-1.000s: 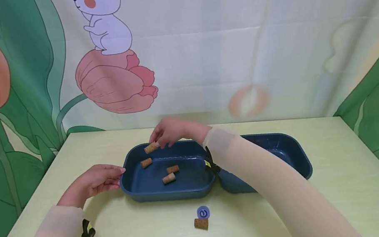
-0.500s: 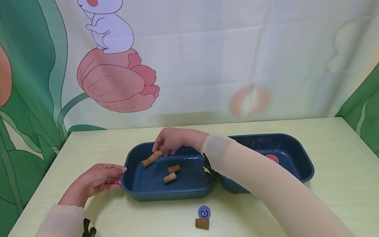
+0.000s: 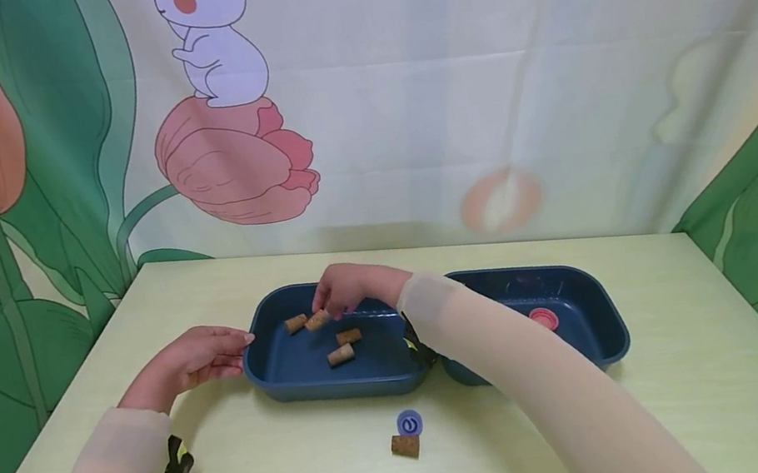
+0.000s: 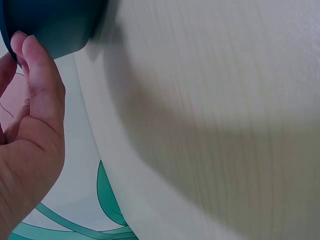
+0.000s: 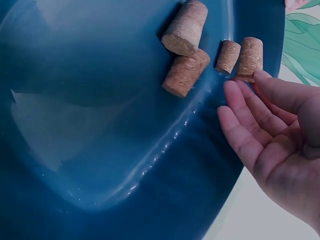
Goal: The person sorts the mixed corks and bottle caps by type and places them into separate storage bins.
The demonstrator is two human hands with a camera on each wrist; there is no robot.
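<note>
My left hand (image 3: 198, 357) pinches the left rim of a dark blue plastic tub (image 3: 341, 391), as the left wrist view shows with fingers (image 4: 40, 75) against its outer wall. Over the far left part of that tub, my right hand (image 3: 350, 286) holds a cork (image 5: 250, 59) by one end, between thumb and fingertips. A smaller-looking cork (image 5: 228, 57) lies close beside the held one. Two more corks, one paler (image 3: 341, 355) and one browner (image 3: 348, 336), lie together near the tub's middle.
A second blue tub (image 3: 590, 292) stands at the right, partly hidden by my right forearm, with a red bottle cap (image 3: 544, 318) in it. On the table in front lie a purple-blue cap (image 3: 409, 423) and a cork (image 3: 405, 446). A printed cloth (image 3: 363, 104) hangs behind.
My right hand has come down and slightly nearer, lowering its cork beside the one in the left tub. The red cap has come into view past the forearm. My left hand stays at the rim.
</note>
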